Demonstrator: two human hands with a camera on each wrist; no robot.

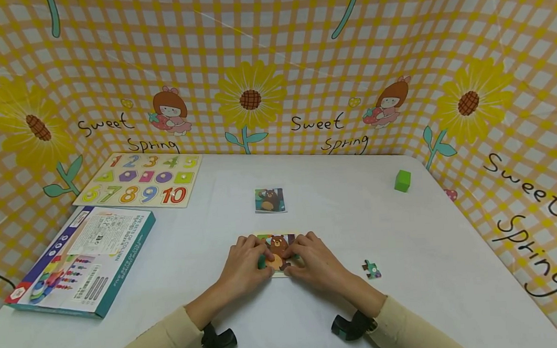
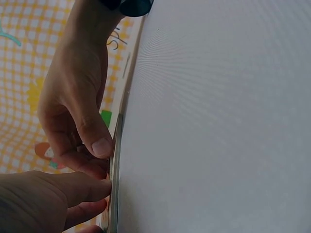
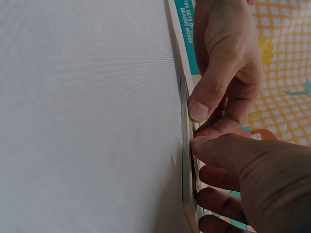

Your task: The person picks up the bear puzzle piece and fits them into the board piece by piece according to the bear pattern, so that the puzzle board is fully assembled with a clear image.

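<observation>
A small bear jigsaw puzzle point(image 1: 278, 243) lies on its board on the white table, between the two hands in the head view. My left hand point(image 1: 246, 260) holds its left side, fingers bent over it and thumb near the front edge. From the right, my right hand point(image 1: 315, 259) grips it the same way, the thumbs close together. Seen edge-on in the right wrist view, the puzzle board point(image 3: 186, 160) has a dark gap under a slightly raised part. Fingers cover much of the picture. One loose puzzle piece point(image 1: 371, 269) lies right of the right hand.
Beyond the puzzle lies a small bear picture card point(image 1: 269, 201). At left are a number board point(image 1: 142, 181) and a flat toy box point(image 1: 82, 260). A green block point(image 1: 402, 180) stands at far right. Checked cloth point(image 1: 271, 37) rises behind the table.
</observation>
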